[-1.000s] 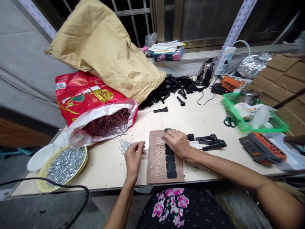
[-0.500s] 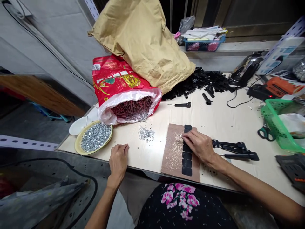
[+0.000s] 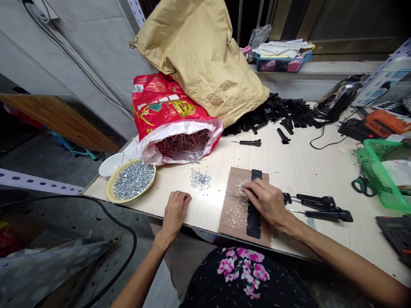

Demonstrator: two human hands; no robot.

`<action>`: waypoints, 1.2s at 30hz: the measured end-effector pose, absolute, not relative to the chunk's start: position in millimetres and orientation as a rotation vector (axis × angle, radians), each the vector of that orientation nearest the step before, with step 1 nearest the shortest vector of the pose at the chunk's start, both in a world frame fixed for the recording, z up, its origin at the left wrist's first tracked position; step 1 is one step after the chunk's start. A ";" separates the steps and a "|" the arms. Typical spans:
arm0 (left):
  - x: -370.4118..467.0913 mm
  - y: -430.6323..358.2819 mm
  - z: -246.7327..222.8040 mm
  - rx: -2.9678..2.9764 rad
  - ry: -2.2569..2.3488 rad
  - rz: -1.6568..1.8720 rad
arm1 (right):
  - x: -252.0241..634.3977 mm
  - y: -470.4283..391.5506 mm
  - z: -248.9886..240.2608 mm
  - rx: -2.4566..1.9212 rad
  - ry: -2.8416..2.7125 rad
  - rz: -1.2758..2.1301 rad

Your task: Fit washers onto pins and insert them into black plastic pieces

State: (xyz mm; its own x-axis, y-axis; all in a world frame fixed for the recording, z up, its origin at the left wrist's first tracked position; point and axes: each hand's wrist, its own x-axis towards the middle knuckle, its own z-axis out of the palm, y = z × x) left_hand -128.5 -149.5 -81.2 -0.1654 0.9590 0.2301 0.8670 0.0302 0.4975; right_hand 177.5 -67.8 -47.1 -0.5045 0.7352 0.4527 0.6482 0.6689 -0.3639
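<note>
My right hand [image 3: 268,203] is closed in a pinch over the brown board [image 3: 229,222]. A thin pointed metal tool [image 3: 239,186] sticks out leftward from its fingertips; the rest is hidden in the hand. Under and beside this hand runs a column of black rounded pads [image 3: 253,232]. Tiny pale bits [image 3: 236,205] are scattered over the board's left part. My left hand [image 3: 176,210] rests at the table's front edge with its fingers curled in; whatever they hold, if anything, is hidden. A small pile of silvery metal pieces [image 3: 201,179] lies beyond it.
A yellow bowl of metal pieces [image 3: 133,182] stands at the left. Behind are a red bag of thin rods [image 3: 173,102] and a tan sack [image 3: 205,60]. Black-handled tools [image 3: 324,214], scissors [image 3: 364,185] and a green basket [image 3: 382,184] are at the right.
My left hand has slid to the right along the table's front edge. My right hand has shifted slightly left with the pointed tool over the board. The view has turned a little.
</note>
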 end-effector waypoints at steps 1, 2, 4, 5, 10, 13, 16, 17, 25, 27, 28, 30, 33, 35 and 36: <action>-124.0 -148.4 -78.5 1.783 2.086 0.903 | 172.7 -69.1 -43.3 -1.053 -2.294 0.242; -117.3 -146.6 -75.2 1.614 2.032 0.994 | 167.1 -70.5 -39.3 -1.037 -2.286 0.299; -97.6 -140.3 -66.9 1.220 1.873 1.155 | 154.7 -73.0 -30.7 -0.985 -2.274 0.423; -85.6 -135.9 -62.0 1.045 1.779 1.221 | 148.7 -73.8 -26.7 -0.955 -2.274 0.472; -29.8 -111.8 -35.9 0.783 1.416 1.443 | 134.0 -72.0 -15.9 -0.955 -2.305 0.472; -13.7 -102.3 -26.0 0.750 1.325 1.460 | 139.6 -68.7 -16.9 -1.030 -2.295 0.379; -8.1 -97.1 -22.8 0.736 1.291 1.456 | 147.7 -66.9 -19.4 -1.058 -2.271 0.334; -7.4 -96.0 -22.7 0.736 1.286 1.451 | 149.9 -66.7 -20.1 -1.061 -2.263 0.329; -3.4 -91.8 -17.4 0.742 1.297 1.409 | 155.8 -66.2 -17.5 -1.041 -2.213 0.319; -2.0 -91.2 -16.0 0.743 1.300 1.403 | 156.9 -65.4 -16.1 -1.059 -2.222 0.307; -1.2 -90.9 -15.8 0.743 1.297 1.402 | 157.6 -64.9 -15.9 -1.069 -2.223 0.298; -0.1 -90.1 -16.6 0.738 1.286 1.396 | 158.7 -63.9 -16.2 -1.091 -2.224 0.271; 1.0 -88.5 -19.6 0.743 1.272 1.395 | 159.4 -63.0 -18.5 -1.115 -2.227 0.221; 1.4 -87.0 -21.5 0.761 1.276 1.411 | 158.9 -62.9 -20.3 -1.119 -2.228 0.182; 1.6 -86.2 -22.3 0.771 1.281 1.415 | 158.4 -63.0 -21.1 -1.122 -2.227 0.155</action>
